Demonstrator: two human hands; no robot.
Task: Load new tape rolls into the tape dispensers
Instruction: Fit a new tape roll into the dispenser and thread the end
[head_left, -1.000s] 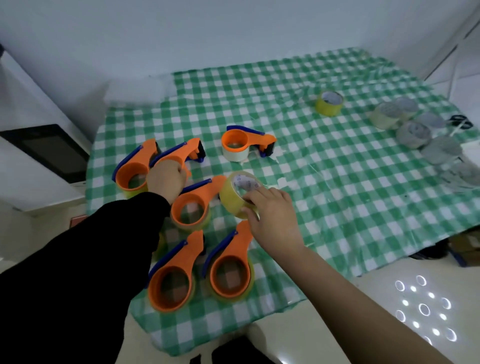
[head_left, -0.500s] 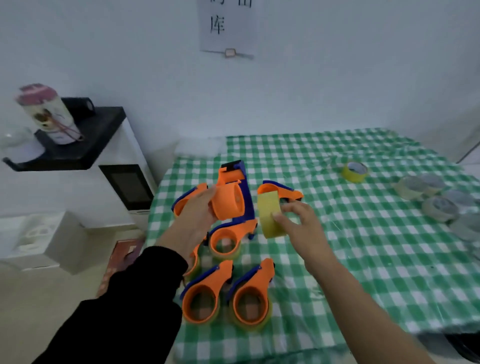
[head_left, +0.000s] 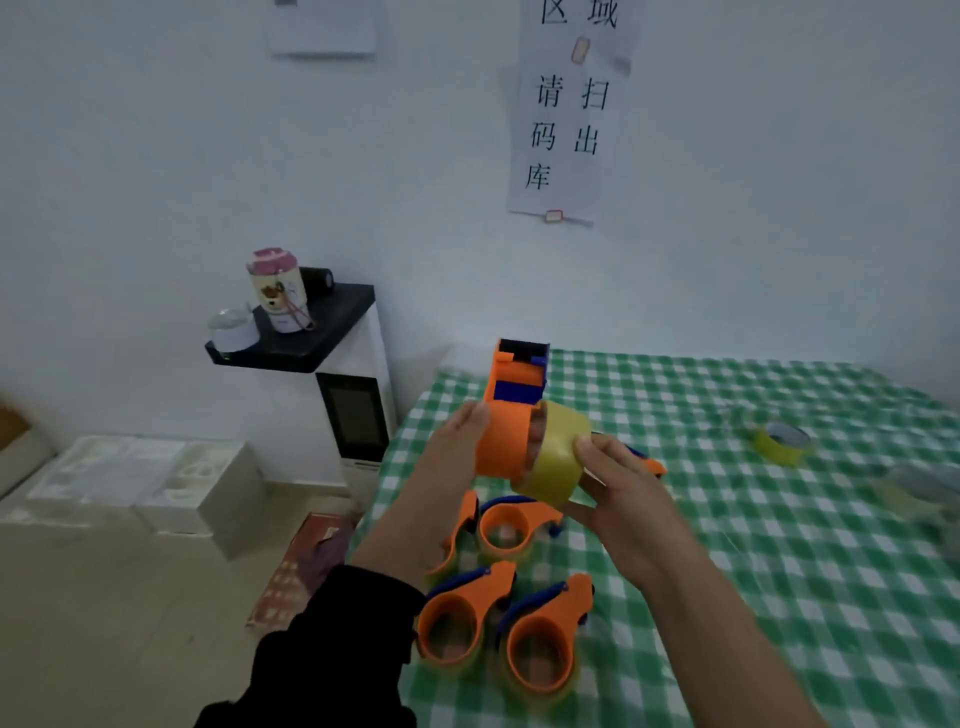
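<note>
above the near left part of the table, an orange dispenser (head_left: 506, 441) is up in the air, blue and black cutter end pointing upward, round hoop facing right. a yellow tape roll (head_left: 556, 462) sits right against the open side of that hoop, touching it and a little tilted; whether it's seated on the hub, can't tell. the left hand (head_left: 457, 452) grips the dispenser from the left, thumb along the orange band, fingertips showing inside the ring. the right hand (head_left: 618, 493) holds the roll from the right, fingers bent over its outer band. a black sleeve (head_left: 332, 649) covers the left forearm, the right forearm is bare.

just below the hands, more orange dispensers lie flat on the green checked cloth (head_left: 779, 571): one (head_left: 504, 525) directly under the roll, two side by side nearer the edge (head_left: 457, 618) (head_left: 543, 644), and another partly hidden behind the left wrist. over to the right, well apart, a spare yellow roll (head_left: 782, 441) rests on the cloth, and pale rolls (head_left: 919, 488) blur at the frame edge. left of the table stands a white cabinet (head_left: 353, 415) with a black top carrying a decorated canister (head_left: 278, 291). white boxes (head_left: 145, 483) sit on the floor, a paper sign (head_left: 566, 114) hangs on the wall.
</note>
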